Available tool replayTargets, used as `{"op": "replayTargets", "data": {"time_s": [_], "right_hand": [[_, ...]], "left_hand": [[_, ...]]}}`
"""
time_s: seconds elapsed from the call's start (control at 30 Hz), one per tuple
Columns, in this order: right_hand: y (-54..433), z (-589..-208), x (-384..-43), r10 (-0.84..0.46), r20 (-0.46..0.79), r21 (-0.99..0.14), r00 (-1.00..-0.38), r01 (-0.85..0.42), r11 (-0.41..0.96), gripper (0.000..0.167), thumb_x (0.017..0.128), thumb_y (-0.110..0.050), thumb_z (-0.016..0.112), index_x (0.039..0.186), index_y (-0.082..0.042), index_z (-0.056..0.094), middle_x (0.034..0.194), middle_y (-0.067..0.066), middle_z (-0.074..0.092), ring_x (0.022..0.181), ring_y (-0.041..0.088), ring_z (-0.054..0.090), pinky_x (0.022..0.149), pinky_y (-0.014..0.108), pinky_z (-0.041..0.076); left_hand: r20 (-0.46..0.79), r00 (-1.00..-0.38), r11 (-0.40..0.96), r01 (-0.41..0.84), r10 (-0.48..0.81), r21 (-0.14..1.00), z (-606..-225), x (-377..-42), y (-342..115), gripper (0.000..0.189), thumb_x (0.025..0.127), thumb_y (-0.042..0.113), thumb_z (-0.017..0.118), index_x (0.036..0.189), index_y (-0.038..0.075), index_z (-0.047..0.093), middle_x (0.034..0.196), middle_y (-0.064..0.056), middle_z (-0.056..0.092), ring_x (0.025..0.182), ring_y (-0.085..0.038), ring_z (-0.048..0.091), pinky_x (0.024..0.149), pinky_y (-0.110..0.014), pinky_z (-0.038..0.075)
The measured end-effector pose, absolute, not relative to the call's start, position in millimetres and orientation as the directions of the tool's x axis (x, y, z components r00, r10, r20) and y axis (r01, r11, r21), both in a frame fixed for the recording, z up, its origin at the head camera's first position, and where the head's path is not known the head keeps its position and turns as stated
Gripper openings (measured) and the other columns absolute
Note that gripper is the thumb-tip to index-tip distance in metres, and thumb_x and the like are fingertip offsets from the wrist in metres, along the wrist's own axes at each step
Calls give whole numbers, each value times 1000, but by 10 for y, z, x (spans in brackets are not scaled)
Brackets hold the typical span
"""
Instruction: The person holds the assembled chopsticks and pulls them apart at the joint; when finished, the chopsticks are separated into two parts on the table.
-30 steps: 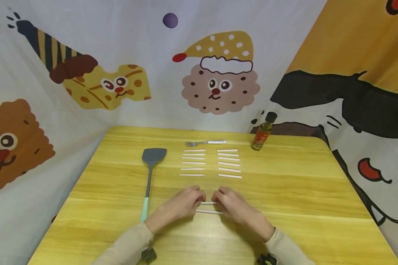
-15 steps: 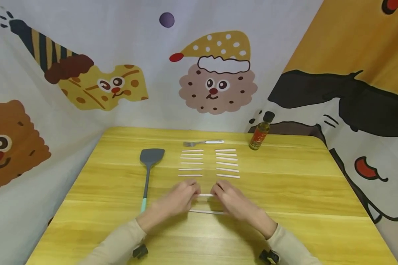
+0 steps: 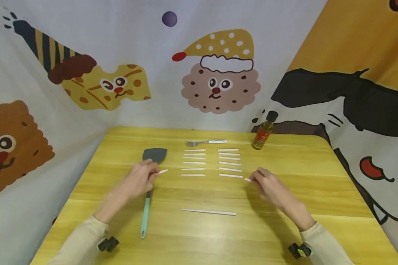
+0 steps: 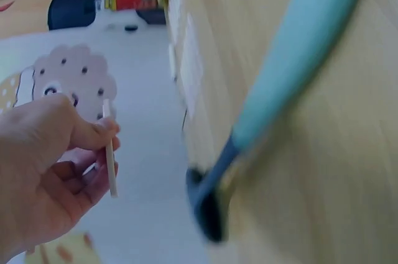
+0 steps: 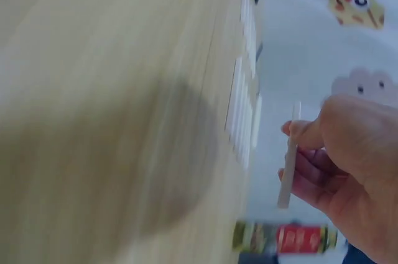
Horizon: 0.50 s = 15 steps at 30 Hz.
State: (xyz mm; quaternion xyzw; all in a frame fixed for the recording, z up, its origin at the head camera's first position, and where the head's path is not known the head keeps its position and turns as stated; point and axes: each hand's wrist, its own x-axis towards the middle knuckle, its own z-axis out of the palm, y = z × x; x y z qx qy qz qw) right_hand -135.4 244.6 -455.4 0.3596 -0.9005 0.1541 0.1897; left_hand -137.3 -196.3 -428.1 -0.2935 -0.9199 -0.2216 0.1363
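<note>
My left hand (image 3: 140, 177) is raised over the grey-headed spatula (image 3: 155, 154) and pinches a short white chopstick piece (image 4: 111, 163) between thumb and fingers. On the other side, my right hand (image 3: 270, 187) pinches a second short chopstick piece (image 5: 288, 168), just right of the rows. One whole white chopstick (image 3: 209, 212), tapered toward its left end, lies on the table between my arms. Short white pieces lie beyond it in a left row (image 3: 194, 169) and a right row (image 3: 230, 169), roughly parallel within each row.
A fork (image 3: 215, 141) with a white handle lies behind the rows. The dark-capped bottle (image 3: 262, 137) with a red label stands at the back right of the wooden table (image 3: 302, 176). A cartoon-printed cloth (image 3: 136, 36) hangs behind.
Both hands were close together holding one white stick between them. Now they are wide apart, each with a short piece, left hand gone leftward and right hand rightward.
</note>
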Motion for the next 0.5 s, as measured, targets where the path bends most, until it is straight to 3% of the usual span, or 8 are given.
{"op": "replayTargets", "data": {"time_s": [0.2,0.5], "right_hand": [[2114,-4567,-1495,-657,356,-138,-664,-733,666,10,89,2,72,96,-5,73,89,3,62,79,14,62,68,28,58],[1928,-4716,-1646,-665,328,-137,-671,-730,669,9,90,-4,74,97,-9,76,90,2,66,81,16,65,73,32,59]], "left_hand": [[240,-810,685,583,535,437,-4421,-1460,-1513,7,91,-1,72,96,1,75,87,-3,64,76,-12,63,65,-16,54],[147,-785,657,591,602,468,-4594,-1653,-1159,16,90,-6,66,99,3,75,92,-5,66,79,-12,60,69,-21,54]]}}
